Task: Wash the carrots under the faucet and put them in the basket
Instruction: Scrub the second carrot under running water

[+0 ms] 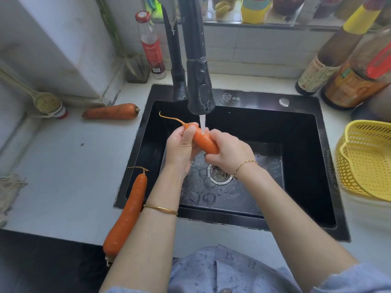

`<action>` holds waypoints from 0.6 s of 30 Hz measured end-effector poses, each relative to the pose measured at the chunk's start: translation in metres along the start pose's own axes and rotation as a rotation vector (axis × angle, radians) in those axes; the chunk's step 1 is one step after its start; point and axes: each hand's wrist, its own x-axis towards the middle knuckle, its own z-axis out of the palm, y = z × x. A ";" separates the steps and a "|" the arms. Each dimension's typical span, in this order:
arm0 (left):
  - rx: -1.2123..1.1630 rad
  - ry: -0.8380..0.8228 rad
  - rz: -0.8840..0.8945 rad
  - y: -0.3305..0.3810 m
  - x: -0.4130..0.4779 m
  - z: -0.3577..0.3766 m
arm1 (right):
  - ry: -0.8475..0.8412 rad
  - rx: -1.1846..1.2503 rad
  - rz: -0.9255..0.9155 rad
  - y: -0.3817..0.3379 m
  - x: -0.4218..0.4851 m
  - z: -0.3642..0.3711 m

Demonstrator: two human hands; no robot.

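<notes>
Left hand (179, 144) and right hand (231, 153) curl fingers round carrot (204, 141), partly hiding it.

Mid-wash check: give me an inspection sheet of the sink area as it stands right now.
Surface: pale countertop around a black sink; wet floor round the drain.
Job's things: held carrot under the running faucet; back carrot lying on the counter left of the sink; front carrot along the sink's left rim, thick end past the counter's front edge; yellow basket right of the sink, visible part holds no carrot.
Clutter: red-capped bottle behind the sink; ladle and cloth at far left.
Grips: left hand and right hand both hold the held carrot.
Cables: nothing seen.
Surroundings: sauce bottles at back right; jars on the sill above.
</notes>
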 end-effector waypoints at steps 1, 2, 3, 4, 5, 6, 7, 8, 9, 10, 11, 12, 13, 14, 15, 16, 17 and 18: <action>0.001 -0.011 0.000 0.000 0.000 -0.001 | 0.003 -0.004 0.001 0.001 0.000 0.000; -0.011 -0.049 -0.005 0.001 0.000 -0.002 | 0.007 -0.014 0.005 0.002 0.000 -0.001; -0.035 -0.102 -0.018 0.001 0.000 -0.004 | 0.012 -0.024 0.010 0.003 -0.001 -0.001; -0.054 -0.150 -0.030 0.002 0.000 -0.006 | 0.014 -0.025 0.016 0.005 -0.001 -0.002; -0.062 -0.180 -0.035 0.002 0.000 -0.007 | 0.014 -0.016 0.019 0.006 -0.001 -0.003; -0.054 -0.181 -0.030 0.000 0.000 -0.007 | 0.010 -0.010 0.021 0.006 -0.001 -0.004; -0.043 -0.159 -0.019 -0.001 0.001 -0.007 | 0.009 -0.015 0.019 0.006 -0.001 -0.003; -0.037 -0.119 -0.005 -0.003 0.001 -0.006 | 0.011 -0.031 0.016 0.005 -0.001 -0.002; -0.030 -0.077 0.012 -0.004 -0.001 -0.004 | 0.015 -0.047 0.013 0.003 -0.001 -0.001; -0.017 -0.035 0.023 -0.005 -0.001 -0.003 | 0.019 -0.059 0.010 0.002 -0.002 -0.001; -0.007 0.001 0.028 -0.006 -0.002 -0.001 | 0.020 -0.066 0.006 0.001 -0.002 0.000; 0.010 0.030 0.031 -0.007 -0.001 0.000 | 0.019 -0.070 0.002 0.000 -0.003 0.000; 0.032 0.061 0.037 -0.008 0.000 0.002 | 0.019 -0.078 -0.002 -0.001 -0.003 0.000; 0.079 0.103 0.048 -0.009 0.001 0.004 | 0.021 -0.089 -0.007 -0.002 -0.004 0.000; 0.141 0.137 0.062 -0.008 0.002 0.006 | 0.022 -0.098 -0.008 -0.002 -0.005 0.001; 0.182 0.138 0.070 -0.006 0.003 0.007 | 0.027 -0.096 -0.004 -0.001 -0.005 0.002; 0.187 0.098 0.066 -0.004 0.003 0.006 | 0.036 -0.086 0.004 0.001 -0.005 0.003; 0.153 0.026 0.040 -0.003 0.002 0.006 | 0.047 -0.073 0.018 0.004 -0.005 0.004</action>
